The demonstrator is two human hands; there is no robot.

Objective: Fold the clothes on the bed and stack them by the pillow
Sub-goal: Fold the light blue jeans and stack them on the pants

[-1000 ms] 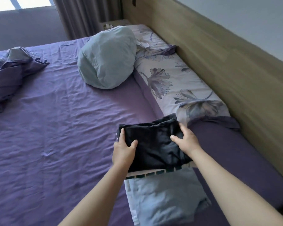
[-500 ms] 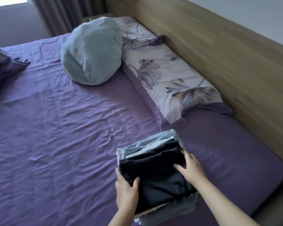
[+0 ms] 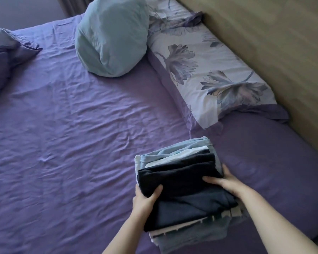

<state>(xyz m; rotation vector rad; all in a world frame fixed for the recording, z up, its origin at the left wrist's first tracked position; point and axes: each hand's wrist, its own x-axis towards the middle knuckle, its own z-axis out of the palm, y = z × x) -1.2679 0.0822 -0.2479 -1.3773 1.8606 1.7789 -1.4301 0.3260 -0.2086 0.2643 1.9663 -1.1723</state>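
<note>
2 hands are on the stack of folded clothes [image 3: 180,186] now, one at each side, and that grip makes sense: squeezing from both flanks keeps the loose layers from sliding apart. Left hand [image 3: 145,198] grips the near left corner, thumb over the dark top garment [image 3: 176,178], its fingers tucked under and out of sight. Right hand [image 3: 226,182] holds the right edge, thumb laid across the top, fingers curled down the side. The pile sits low over the purple bed [image 3: 72,134], just short of the floral pillow [image 3: 209,74]; whether it is touching the sheet, I cannot tell. Light blue and white layers peek out beneath the dark one. A teal cushion [image 3: 110,37] leans beyond, against the pillow's far end.

Compared with 1 second back, the dark piece has been set on top and both hands have dropped from it to the stack's sides. The view has swung too, so the crumpled purple bedding [image 3: 7,55] sits closer to the left edge.
</note>
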